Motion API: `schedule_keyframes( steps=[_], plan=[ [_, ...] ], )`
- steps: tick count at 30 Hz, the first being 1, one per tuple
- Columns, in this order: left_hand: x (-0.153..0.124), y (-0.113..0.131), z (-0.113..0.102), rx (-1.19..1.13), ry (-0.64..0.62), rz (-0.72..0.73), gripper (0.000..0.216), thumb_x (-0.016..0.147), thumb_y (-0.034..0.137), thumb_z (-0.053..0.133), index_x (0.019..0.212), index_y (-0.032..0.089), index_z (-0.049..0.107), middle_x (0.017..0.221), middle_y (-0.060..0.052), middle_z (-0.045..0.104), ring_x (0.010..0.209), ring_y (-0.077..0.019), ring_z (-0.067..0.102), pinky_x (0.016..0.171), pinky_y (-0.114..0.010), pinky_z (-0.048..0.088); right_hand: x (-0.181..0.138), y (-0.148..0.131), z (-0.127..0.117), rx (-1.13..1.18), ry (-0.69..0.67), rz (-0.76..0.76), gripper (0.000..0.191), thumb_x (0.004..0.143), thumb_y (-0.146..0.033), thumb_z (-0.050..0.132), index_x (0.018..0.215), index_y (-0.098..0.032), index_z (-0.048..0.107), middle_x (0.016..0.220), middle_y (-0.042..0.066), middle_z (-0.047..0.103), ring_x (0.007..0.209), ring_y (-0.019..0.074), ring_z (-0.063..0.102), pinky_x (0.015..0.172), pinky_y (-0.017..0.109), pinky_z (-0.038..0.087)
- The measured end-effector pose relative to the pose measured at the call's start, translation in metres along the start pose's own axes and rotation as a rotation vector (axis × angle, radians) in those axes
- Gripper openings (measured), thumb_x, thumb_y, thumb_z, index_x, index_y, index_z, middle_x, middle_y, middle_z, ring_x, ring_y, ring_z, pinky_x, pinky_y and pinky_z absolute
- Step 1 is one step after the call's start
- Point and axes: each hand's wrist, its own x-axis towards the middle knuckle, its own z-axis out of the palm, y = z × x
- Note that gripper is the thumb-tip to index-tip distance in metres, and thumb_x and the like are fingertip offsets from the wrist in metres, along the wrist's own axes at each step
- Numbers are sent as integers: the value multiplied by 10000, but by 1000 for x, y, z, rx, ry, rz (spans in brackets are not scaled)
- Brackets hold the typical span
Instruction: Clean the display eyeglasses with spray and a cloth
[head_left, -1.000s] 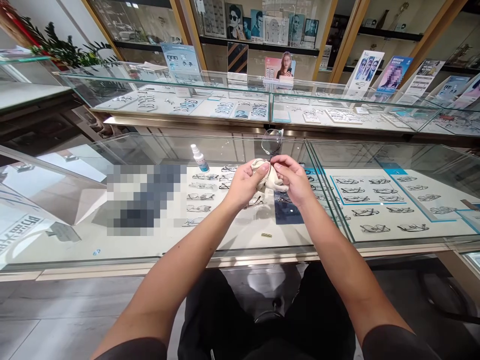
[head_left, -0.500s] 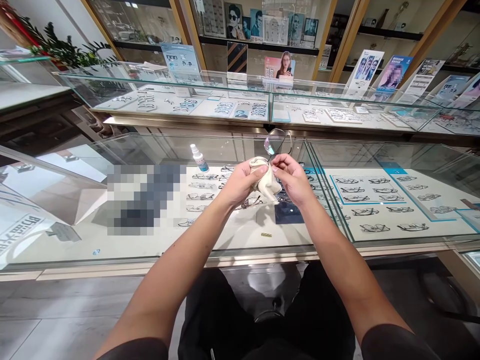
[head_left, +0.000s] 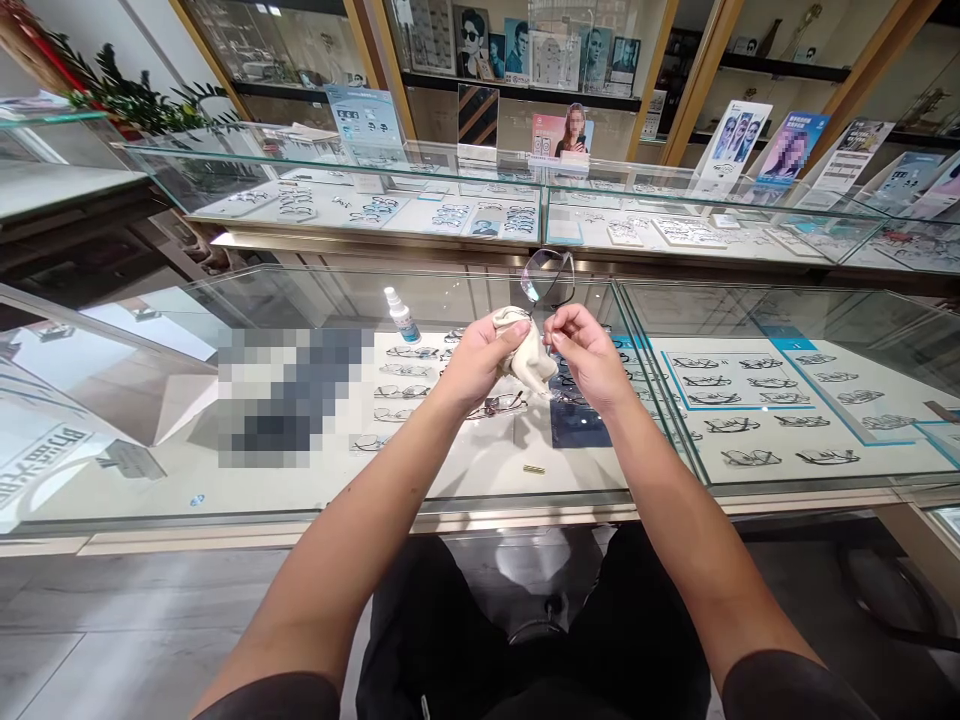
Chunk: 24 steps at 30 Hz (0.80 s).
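The left hand [head_left: 478, 362] clamps the cloth [head_left: 529, 366] against the glasses [head_left: 541, 279], which the right hand [head_left: 589, 357] pinches above the glass counter [head_left: 480, 475]; wiping appears to be the step in hand, and the next stroke calls for light pressure and a steady hold.

Ct is 2 grips [head_left: 480, 358] [head_left: 589, 352], 1 cloth [head_left: 531, 362], 1 held pr specs [head_left: 548, 277], 1 spray btl [head_left: 403, 317].

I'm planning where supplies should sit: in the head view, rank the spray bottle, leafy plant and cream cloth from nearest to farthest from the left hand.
1. Cream cloth: in the left hand.
2. Spray bottle: beyond it, leftward.
3. Leafy plant: far back, upper left.
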Motion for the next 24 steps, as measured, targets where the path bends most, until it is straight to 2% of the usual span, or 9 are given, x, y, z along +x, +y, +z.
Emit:
schedule_keyframes(
  steps=[11, 17, 24],
  plan=[
    [-2, -3, -5, 47, -35, -25, 524, 784, 587, 941, 838, 167, 633, 707, 5, 637, 599, -111, 571, 564, -225, 465, -1, -9, 8, 212, -61, 113, 415, 786, -437, 898, 878, -260, 533, 790, -22, 479, 746, 170, 434, 727, 314, 420],
    [-3, -4, -3, 39, -82, -20, 499, 789, 563, 946, 860, 165, 651, 738, -2, 657, 641, -120, 611, 608, -227, 498, -2, -8, 8, 293, -67, 160, 428, 789, -388, 897, 871, -265, 495, 784, -23, 424, 732, 174, 403, 723, 314, 417],
    [-4, -5, -4, 46, -109, -10, 477, 817, 561, 927, 872, 169, 661, 715, 9, 637, 605, -107, 582, 577, -217, 479, -3, -9, 9, 345, -64, 191, 405, 817, -322, 871, 875, -260, 476, 781, -25, 402, 728, 170, 392, 725, 298, 420]
  ],
)
